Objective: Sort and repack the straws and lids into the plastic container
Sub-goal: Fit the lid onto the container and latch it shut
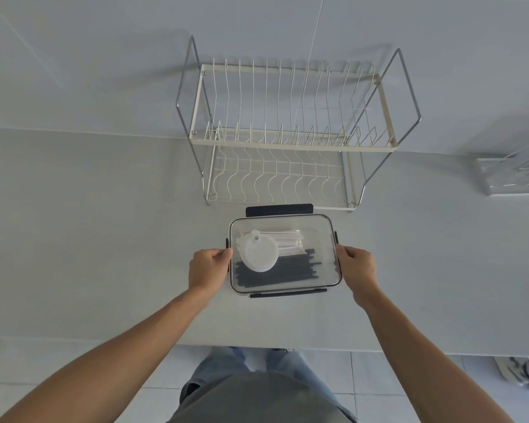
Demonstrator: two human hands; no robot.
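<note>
A clear plastic container [321, 236] with its transparent cover on sits on the white counter in front of me. Inside lie black straws [290, 270] along the near side, white straws [289, 242] at the back, and round white lids [258, 254] stacked at the left. My left hand [208, 268] grips the container's left edge with curled fingers. My right hand [356, 267] grips its right edge the same way. Dark clips show at the container's back, front and sides.
A two-tier wire dish rack [287, 141] stands just behind the container against the wall. A metal tray-like holder [513, 175] sits at the far right. The counter's front edge [104, 341] runs near my body, with tiled floor below.
</note>
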